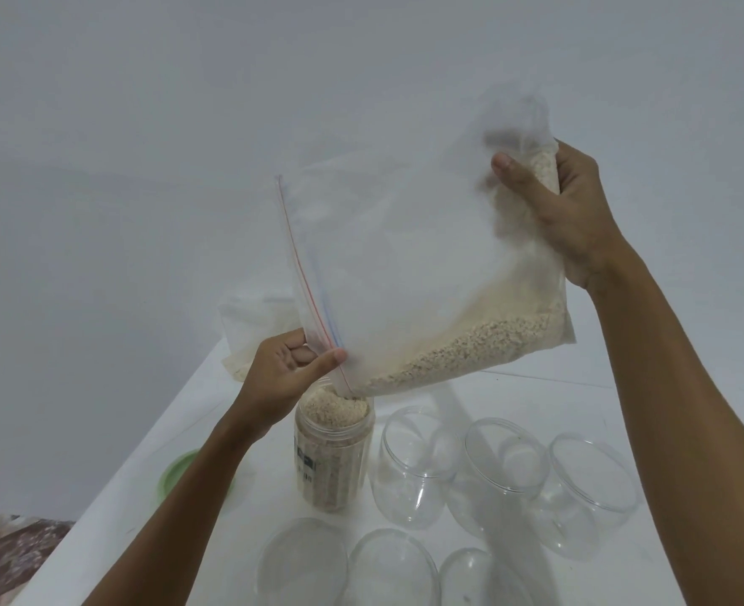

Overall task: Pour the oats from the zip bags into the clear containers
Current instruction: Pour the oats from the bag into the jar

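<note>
I hold a clear zip bag (414, 264) tilted, its lower corner of the mouth over a tall clear container (333, 457). Oats (462, 347) lie along the bag's low edge and run into the container, which is filled to its rim. My left hand (287, 369) pinches the bag's red-and-blue zip edge just above the container. My right hand (567, 212) grips the raised bottom corner of the bag, higher and to the right. Three clear containers without oats, one (414, 461), another (497, 470) and a third (588, 487), stand to the right of the filled one.
A second zip bag with oats (252, 330) lies at the back of the white table (142, 496). A green lid (177, 470) sits left of my left forearm. More clear containers (304, 557) stand along the near edge. A white wall rises behind; patterned floor shows at lower left.
</note>
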A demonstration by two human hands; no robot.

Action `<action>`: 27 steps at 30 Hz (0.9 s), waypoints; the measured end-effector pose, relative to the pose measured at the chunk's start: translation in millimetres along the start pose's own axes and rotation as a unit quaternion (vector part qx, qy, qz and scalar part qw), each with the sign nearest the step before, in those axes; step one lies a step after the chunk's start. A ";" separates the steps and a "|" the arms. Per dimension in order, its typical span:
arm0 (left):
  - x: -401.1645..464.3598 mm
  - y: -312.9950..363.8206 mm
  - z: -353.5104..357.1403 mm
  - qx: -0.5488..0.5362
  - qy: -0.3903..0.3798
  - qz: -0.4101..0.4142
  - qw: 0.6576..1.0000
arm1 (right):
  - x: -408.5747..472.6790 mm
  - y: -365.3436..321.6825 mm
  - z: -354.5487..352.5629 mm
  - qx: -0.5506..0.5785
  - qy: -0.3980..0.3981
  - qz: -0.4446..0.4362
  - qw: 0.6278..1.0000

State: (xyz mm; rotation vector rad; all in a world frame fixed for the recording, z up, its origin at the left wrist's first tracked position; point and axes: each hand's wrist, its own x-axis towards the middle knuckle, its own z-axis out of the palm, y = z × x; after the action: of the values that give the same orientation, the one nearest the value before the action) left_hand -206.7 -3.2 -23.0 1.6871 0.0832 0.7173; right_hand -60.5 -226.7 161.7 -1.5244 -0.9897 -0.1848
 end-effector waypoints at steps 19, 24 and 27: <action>9.6 16.1 7.6 0.022 -0.037 0.017 0.999 | -26.7 31.7 -22.0 0.081 0.098 0.064 0.990; 14.3 17.2 11.3 0.019 -0.044 0.018 0.999 | -39.0 45.6 -28.2 0.115 0.128 0.092 0.981; 18.6 22.7 15.5 0.028 -0.055 0.026 0.998 | -44.0 51.3 -32.8 0.141 0.147 0.106 0.973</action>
State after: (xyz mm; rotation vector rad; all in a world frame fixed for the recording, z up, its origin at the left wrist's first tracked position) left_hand -191.4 -14.5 4.2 1.7849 -0.0181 0.6639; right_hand -39.9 -270.2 104.0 -1.2864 -0.5857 -0.1082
